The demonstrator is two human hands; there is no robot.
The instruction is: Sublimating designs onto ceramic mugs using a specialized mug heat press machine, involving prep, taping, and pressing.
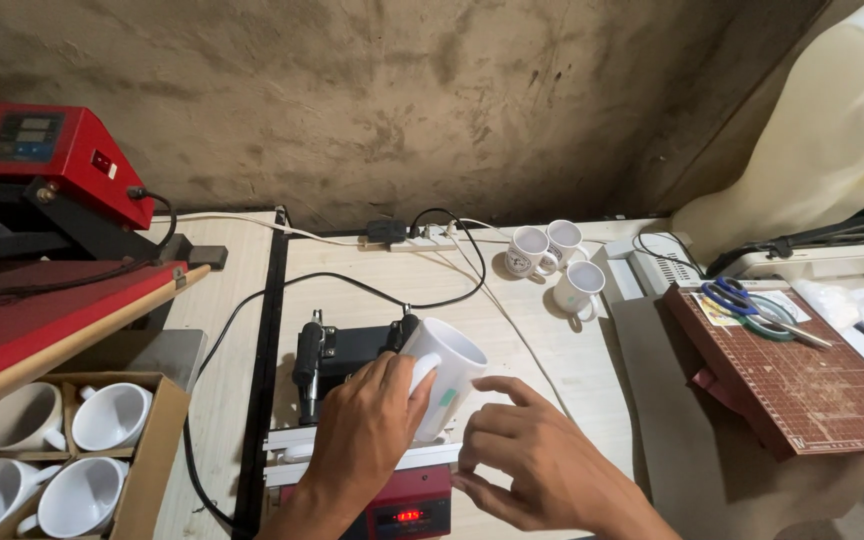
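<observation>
Two hands meet over the mug press at your near table edge: your left hand grips the white mug by its side, your right hand rests spread-fingered just beside it. Bare tabletop opens rightward toward the cutting mat, with three white mugs farther back near the wall.

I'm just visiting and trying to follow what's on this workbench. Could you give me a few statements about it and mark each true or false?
1. The left hand holds a white mug. True.
2. The right hand holds scissors. False: the scissors lie on the brown cutting mat, away from both hands.
3. Three white mugs stand near the wall, by the power strip. True.
4. The cardboard box on the left is full of bottles. False: it holds white mugs.
5. The small press under the hands shows a red display. True.
</observation>
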